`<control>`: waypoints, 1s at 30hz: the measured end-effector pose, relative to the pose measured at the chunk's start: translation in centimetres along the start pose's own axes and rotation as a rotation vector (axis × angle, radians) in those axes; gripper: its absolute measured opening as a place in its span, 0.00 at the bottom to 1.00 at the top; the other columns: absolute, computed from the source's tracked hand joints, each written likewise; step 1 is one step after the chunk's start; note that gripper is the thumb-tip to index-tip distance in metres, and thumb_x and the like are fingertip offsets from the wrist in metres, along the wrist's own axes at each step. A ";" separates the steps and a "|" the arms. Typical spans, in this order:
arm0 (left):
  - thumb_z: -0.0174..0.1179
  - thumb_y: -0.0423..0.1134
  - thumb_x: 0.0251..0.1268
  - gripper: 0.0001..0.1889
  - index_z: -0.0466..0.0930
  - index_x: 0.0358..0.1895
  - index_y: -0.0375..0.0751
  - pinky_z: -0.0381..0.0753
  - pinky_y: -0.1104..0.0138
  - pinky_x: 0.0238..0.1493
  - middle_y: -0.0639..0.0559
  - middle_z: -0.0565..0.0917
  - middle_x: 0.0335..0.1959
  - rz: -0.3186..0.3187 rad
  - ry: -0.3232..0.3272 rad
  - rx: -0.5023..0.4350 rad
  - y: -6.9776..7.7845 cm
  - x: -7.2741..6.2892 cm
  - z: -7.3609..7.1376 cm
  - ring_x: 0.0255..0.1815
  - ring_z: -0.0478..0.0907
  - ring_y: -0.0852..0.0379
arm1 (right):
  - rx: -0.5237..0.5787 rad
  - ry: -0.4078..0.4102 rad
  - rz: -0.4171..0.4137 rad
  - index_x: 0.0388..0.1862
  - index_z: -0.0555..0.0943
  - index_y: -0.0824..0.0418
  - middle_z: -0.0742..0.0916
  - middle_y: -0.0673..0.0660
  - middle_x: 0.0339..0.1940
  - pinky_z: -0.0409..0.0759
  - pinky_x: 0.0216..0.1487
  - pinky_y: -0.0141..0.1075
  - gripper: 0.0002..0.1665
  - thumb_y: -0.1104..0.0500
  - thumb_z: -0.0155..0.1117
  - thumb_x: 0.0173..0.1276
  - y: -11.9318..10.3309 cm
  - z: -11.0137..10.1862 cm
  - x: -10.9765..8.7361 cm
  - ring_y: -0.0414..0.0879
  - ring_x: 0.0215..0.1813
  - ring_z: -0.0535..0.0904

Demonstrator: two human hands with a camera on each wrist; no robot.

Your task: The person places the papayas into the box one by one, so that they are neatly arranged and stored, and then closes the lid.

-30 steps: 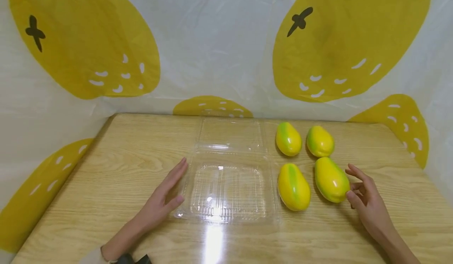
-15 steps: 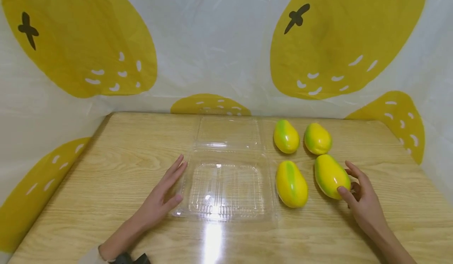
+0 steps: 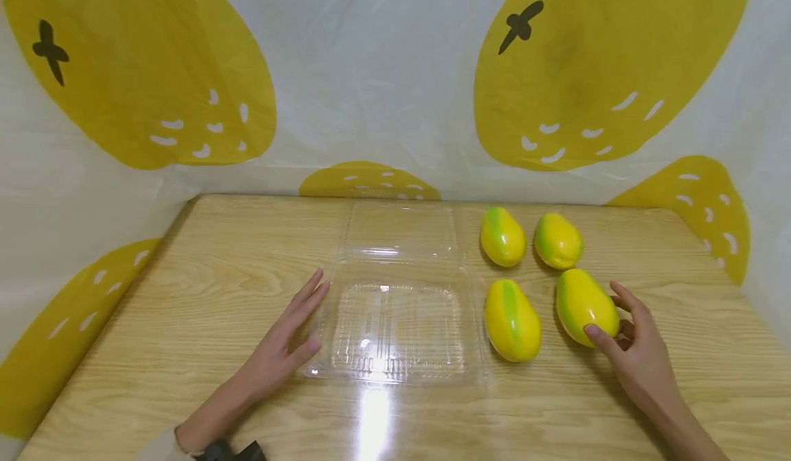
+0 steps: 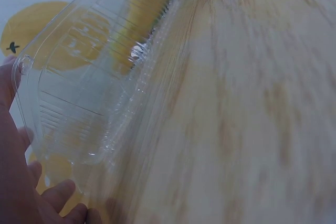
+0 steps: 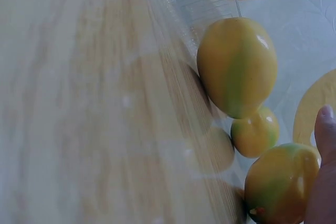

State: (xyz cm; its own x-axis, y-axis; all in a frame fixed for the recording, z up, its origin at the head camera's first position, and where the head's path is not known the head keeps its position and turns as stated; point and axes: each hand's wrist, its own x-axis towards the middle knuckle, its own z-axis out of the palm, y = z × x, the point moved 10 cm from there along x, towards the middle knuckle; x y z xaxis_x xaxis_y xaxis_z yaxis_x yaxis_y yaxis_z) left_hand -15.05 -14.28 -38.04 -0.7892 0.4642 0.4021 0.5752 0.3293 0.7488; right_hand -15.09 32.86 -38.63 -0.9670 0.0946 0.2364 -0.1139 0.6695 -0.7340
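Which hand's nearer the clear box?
Left. The left hand is at the left edge of the box; the right hand is farther off to its right, its grip on a fruit, with a second fruit in between.

Wood-grain table, white backdrop behind it — large yellow fruit prints, white-flecked, some dark-stemmed

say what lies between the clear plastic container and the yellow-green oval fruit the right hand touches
The head view shows another yellow-green oval fruit between them.

The left hand is outstretched, the right hand curled.
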 end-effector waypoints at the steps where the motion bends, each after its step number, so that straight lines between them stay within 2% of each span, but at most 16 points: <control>1: 0.53 0.47 0.71 0.35 0.51 0.75 0.41 0.44 0.33 0.63 0.43 0.44 0.77 0.001 0.000 -0.002 0.0 0.0 0.0 0.76 0.41 0.44 | -0.003 -0.003 0.004 0.77 0.52 0.58 0.66 0.66 0.62 0.68 0.33 0.18 0.43 0.60 0.61 0.68 0.0 0.0 0.0 0.22 0.39 0.70; 14: 0.53 0.48 0.71 0.34 0.53 0.75 0.41 0.44 0.34 0.63 0.44 0.45 0.77 0.002 0.006 0.003 0.0 0.0 0.0 0.76 0.42 0.44 | -0.029 -0.003 0.048 0.76 0.55 0.56 0.67 0.66 0.62 0.68 0.31 0.20 0.41 0.56 0.62 0.69 0.3 -0.1 0.0 0.20 0.40 0.69; 22: 0.53 0.49 0.71 0.34 0.53 0.75 0.41 0.44 0.34 0.63 0.46 0.45 0.78 -0.005 0.003 -0.002 -0.1 0.2 0.1 0.76 0.42 0.45 | -0.049 -0.014 0.045 0.76 0.55 0.56 0.67 0.68 0.65 0.71 0.29 0.20 0.36 0.55 0.55 0.73 0.2 -0.3 0.0 0.17 0.41 0.67; 27: 0.53 0.49 0.71 0.34 0.53 0.75 0.41 0.45 0.34 0.63 0.46 0.45 0.77 -0.004 0.007 0.007 -0.1 0.1 0.1 0.76 0.42 0.45 | -0.039 -0.024 0.049 0.76 0.55 0.56 0.68 0.73 0.65 0.72 0.22 0.28 0.35 0.54 0.53 0.74 0.1 -0.2 -0.1 0.23 0.35 0.71; 30: 0.52 0.50 0.71 0.34 0.53 0.75 0.41 0.44 0.33 0.63 0.45 0.45 0.77 -0.002 0.007 0.007 -0.1 0.1 0.0 0.76 0.42 0.45 | -0.032 -0.020 0.030 0.76 0.55 0.57 0.68 0.73 0.64 0.72 0.21 0.29 0.34 0.55 0.52 0.75 -0.2 -0.2 -0.1 0.28 0.31 0.73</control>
State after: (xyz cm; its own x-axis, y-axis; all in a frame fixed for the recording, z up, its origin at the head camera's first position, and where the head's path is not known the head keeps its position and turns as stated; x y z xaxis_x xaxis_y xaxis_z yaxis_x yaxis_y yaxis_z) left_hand -15.16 -14.26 -38.08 -0.7917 0.4578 0.4045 0.5753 0.3360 0.7457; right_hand -14.93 32.86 -38.40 -0.9744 0.1005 0.2013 -0.0775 0.6900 -0.7196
